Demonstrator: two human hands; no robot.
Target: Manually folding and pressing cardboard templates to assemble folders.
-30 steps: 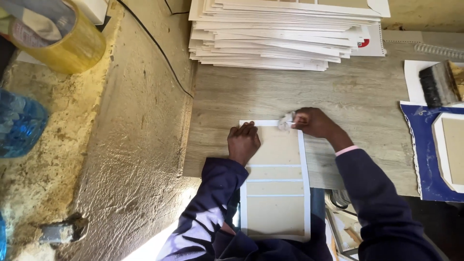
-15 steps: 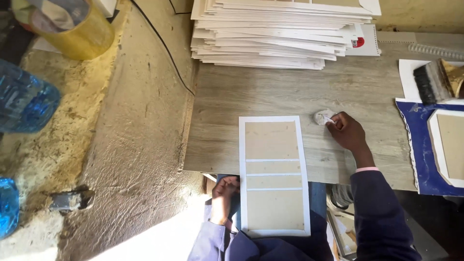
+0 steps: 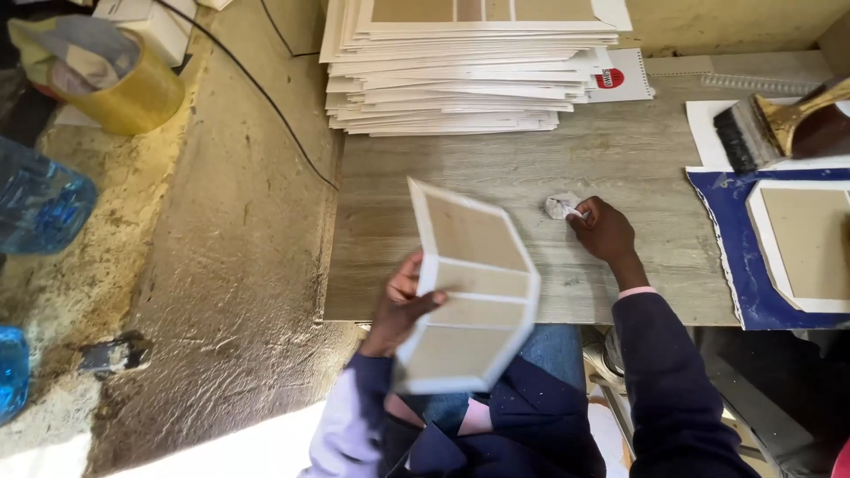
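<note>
Presently, head view, one entry per item.

- Left hand (image 3: pixel 403 301): fingers closed on left edge of card panel (image 3: pixel 467 288), thumb across its face. Panel is white-bordered w/ brown sections, lifted off tabletop (image 3: pixel 496 181), tilted and bent along its folds, held over lap at tabletop's near edge.
- Right hand (image 3: pixel 602 232): resting on tabletop, fingertips pinching a small crumpled white wad (image 3: pixel 560 206); wad touches the surface just left of that hand.
- Stack of like panels (image 3: pixel 460 66): beyond both hands, at far side of tabletop.
- Blue sheet (image 3: pixel 735 248): right of right hand, w/ another white-edged brown board (image 3: pixel 806 243) lying on it.
- Brush (image 3: pixel 779 128): beyond blue sheet, far right.
- Tape roll (image 3: pixel 111 84), yellowish: well left of left hand, on rough ledge.
- Blue bottle (image 3: pixel 40 204): near that roll, far left.
</note>
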